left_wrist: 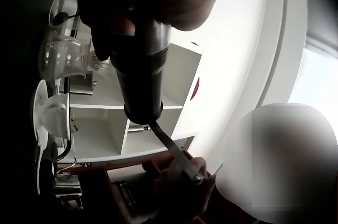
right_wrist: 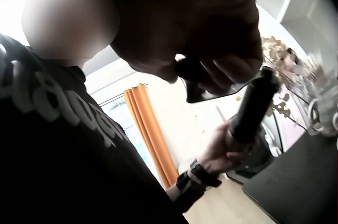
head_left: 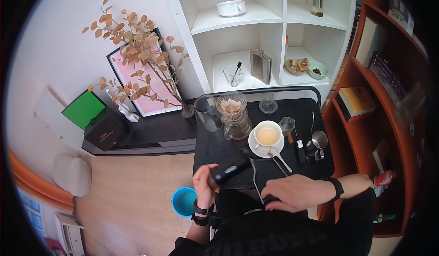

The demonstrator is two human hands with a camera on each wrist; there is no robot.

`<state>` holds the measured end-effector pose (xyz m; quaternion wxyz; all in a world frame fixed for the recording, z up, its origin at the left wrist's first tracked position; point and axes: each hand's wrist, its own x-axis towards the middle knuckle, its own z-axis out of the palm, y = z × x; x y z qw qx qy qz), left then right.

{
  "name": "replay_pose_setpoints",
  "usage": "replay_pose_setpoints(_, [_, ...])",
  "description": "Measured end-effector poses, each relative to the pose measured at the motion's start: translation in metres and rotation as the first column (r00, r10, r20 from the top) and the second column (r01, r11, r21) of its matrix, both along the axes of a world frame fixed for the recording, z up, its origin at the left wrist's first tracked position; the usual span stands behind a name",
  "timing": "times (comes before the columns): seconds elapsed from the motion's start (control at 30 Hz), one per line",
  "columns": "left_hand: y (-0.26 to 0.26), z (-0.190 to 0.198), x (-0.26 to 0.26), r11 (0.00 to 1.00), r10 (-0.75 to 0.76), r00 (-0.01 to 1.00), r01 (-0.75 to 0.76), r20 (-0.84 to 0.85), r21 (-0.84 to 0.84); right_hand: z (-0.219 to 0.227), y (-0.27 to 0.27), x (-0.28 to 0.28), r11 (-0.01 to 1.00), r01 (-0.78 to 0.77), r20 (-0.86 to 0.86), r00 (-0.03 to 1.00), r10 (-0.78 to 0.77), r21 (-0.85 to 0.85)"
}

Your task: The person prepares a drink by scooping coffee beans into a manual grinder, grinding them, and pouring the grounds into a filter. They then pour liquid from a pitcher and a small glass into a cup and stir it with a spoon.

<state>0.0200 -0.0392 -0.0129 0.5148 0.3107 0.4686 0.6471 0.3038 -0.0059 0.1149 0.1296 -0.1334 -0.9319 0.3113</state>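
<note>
A black hand coffee grinder (head_left: 227, 169) lies tilted on its side just over the table's front edge. My left hand (head_left: 202, 182) grips its lower end, fingers wrapped round the body in the left wrist view. From the grinder's other end runs a thin metal crank (head_left: 255, 179). My right hand (head_left: 295, 193) holds the crank's dark knob (right_wrist: 191, 70), curled over it. Beyond the hands, a white cup (head_left: 268, 136) of pale liquid stands on a saucer (head_left: 256, 152) with a white spoon (head_left: 281, 161). A glass dripper (head_left: 232, 104) with a paper filter sits on a glass server (head_left: 238, 127).
The black table (head_left: 215, 153) also bears a glass jar (head_left: 208, 113), a small glass measuring cup (head_left: 286, 124), a black scoop-like tool (head_left: 300, 153) and a metal pitcher (head_left: 319, 140). A blue bucket (head_left: 184, 202) stands on the floor at left. Shelves (head_left: 238, 25) rise behind.
</note>
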Motion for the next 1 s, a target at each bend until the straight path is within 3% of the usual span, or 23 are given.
replay_pose_setpoints(0.07, [-0.006,0.002,0.011,0.983,-0.18,0.957,0.169,-0.226,-0.066,0.014,0.002,-0.002,0.991,0.029,-0.118,0.993,-0.014,0.133])
replay_pose_setpoints(0.17, [-0.012,0.004,0.033,0.856,-0.513,0.855,0.503,-0.079,-0.121,0.019,0.027,-0.004,0.939,0.234,-0.312,0.938,-0.15,0.253])
replay_pose_setpoints(0.27, [-0.014,0.002,0.032,0.856,-0.512,0.855,0.516,0.085,-0.033,0.008,0.043,-0.004,0.805,0.536,-0.275,0.838,-0.471,0.254])
replay_pose_setpoints(0.3, [-0.012,0.004,0.027,0.873,-0.488,0.871,0.488,0.058,0.008,-0.002,0.046,-0.002,0.781,0.555,-0.201,0.832,-0.517,0.286])
replay_pose_setpoints(0.37, [-0.014,0.007,0.021,0.899,-0.438,0.879,0.432,0.19,0.075,-0.018,0.049,0.005,0.734,0.579,-0.06,0.798,-0.6,0.356])
replay_pose_setpoints(0.5, [-0.016,0.014,0.009,0.967,-0.238,0.899,0.254,0.369,0.006,-0.005,0.03,0.019,0.883,0.327,0.337,0.834,-0.438,0.336])
replay_pose_setpoints(0.6, [-0.013,0.015,0.008,0.997,-0.065,0.889,0.074,0.453,-0.002,0.023,0.016,0.02,0.971,0.142,0.018,0.989,-0.148,0.193])
replay_pose_setpoints(0.67, [-0.01,0.022,0.017,0.996,0.088,0.91,-0.085,0.405,-0.025,0.039,0.01,0.016,0.997,-0.047,0.08,0.996,0.043,0.053])
replay_pose_setpoints(0.73, [-0.008,0.02,0.019,0.997,0.02,0.997,-0.025,0.068,0.067,0.03,0.003,0.008,0.991,-0.136,-0.124,0.983,0.136,0.008])
replay_pose_setpoints(0.8, [-0.01,0.018,0.023,0.986,-0.167,0.95,0.161,-0.264,-0.042,0.029,0.011,0.004,0.979,0.004,-0.208,0.977,0.039,0.206])
replay_pose_setpoints(0.83, [-0.013,0.013,0.03,0.966,-0.25,0.935,0.258,-0.251,-0.001,0.031,0.016,0.003,0.951,0.082,-0.255,0.967,-0.004,0.299])
replay_pose_setpoints(0.87, [-0.018,0.01,0.031,0.915,-0.403,0.883,0.398,-0.24,-0.072,0.04,0.022,0.005,0.941,0.188,-0.195,0.971,-0.135,0.282])
replay_pose_setpoints(0.93, [-0.023,0.015,0.036,0.856,-0.518,0.855,0.518,-0.034,-0.007,0.036,0.035,0.009,0.879,0.444,-0.194,0.891,-0.411,0.176])
replay_pose_setpoints(1.0, [-0.024,0.025,0.032,0.901,-0.433,0.898,0.43,0.08,0.05,0.015,0.041,0.018,0.829,0.485,0.041,0.856,-0.515,0.278])
